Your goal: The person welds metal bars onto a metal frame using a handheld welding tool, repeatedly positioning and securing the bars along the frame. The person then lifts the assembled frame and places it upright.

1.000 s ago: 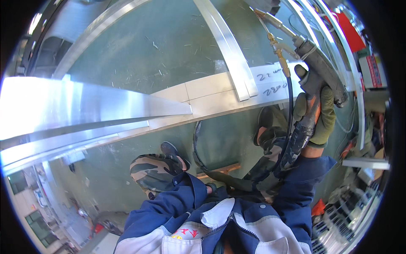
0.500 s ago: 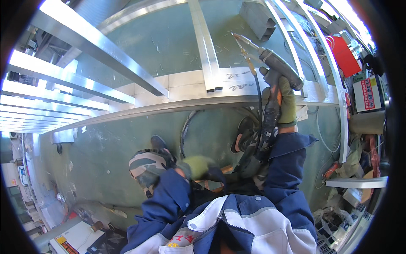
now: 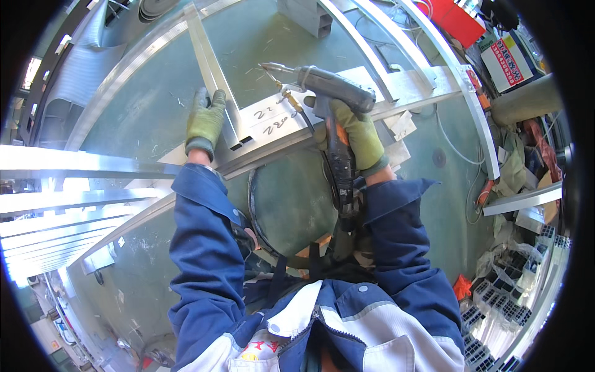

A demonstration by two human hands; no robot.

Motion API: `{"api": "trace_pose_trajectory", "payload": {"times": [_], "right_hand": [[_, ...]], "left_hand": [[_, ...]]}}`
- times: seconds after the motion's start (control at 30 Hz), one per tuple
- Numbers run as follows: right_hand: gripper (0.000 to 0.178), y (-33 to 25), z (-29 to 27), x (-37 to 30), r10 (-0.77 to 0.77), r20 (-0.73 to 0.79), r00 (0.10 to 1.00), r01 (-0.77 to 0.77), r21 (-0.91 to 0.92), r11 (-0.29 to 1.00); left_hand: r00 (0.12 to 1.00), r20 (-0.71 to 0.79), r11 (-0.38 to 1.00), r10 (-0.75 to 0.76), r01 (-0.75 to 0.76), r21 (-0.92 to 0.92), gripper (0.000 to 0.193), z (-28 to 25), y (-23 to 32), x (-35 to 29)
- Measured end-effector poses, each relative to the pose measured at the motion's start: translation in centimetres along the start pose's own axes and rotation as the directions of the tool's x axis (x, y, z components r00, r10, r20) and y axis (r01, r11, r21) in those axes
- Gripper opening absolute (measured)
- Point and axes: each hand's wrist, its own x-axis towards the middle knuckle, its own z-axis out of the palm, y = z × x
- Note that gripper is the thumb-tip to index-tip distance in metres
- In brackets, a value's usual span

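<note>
My right hand [image 3: 359,133], in a yellow-green glove, is closed around the grip of a dark welding gun [image 3: 338,87]. The gun's narrow nozzle points left, with a thin brass-fitted feed tube running beneath it. To the left, my gloved left hand [image 3: 206,123] rests against the side of a square metal tube [image 3: 212,68], thumb and fingers apart. That tube's near end sits on a wide metal rail [image 3: 396,99] with handwritten marks. The nozzle tip hangs above the floor, right of the tube and apart from it.
More metal bars [image 3: 80,162] run off the rail at left, and others [image 3: 403,37] at upper right. A black cable [image 3: 251,198] loops below the rail. At right are a red case [image 3: 451,22], a white box [image 3: 508,62] and stacked hollow profiles [image 3: 496,310].
My left hand has risen from near my lap to the square tube. My right hand still holds the welding gun, now nearer the tube. The view has shifted and turned.
</note>
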Motion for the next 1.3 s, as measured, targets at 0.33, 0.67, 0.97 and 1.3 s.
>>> {"api": "trace_pose_trajectory", "payload": {"times": [0.33,0.67,0.97,1.3], "right_hand": [[0.04,0.1,0.1,0.8,0.01,0.094,0.996,0.011,-0.212,0.977],[0.036,-0.6,0.3,1.0,-0.095,0.109,0.99,0.133,-0.428,0.894],[0.024,-0.9,-0.3,0.4,0.012,-0.041,0.999,-0.019,-0.17,0.985],[0.026,0.7,-2.0,1.7,-0.045,-0.048,0.998,0.035,-0.196,0.98]], "left_hand": [[0.991,0.13,0.989,0.024,-0.042,0.142,0.087,0.1,1.6,-0.5],[0.967,0.254,0.99,0.034,-0.068,0.124,0.073,0.4,1.4,-0.6],[0.788,0.612,0.748,-0.064,0.444,-0.493,0.033,-3.0,1.0,3.0],[0.958,0.276,0.738,0.082,0.128,-0.662,0.045,-5.0,3.3,-2.2]]}}
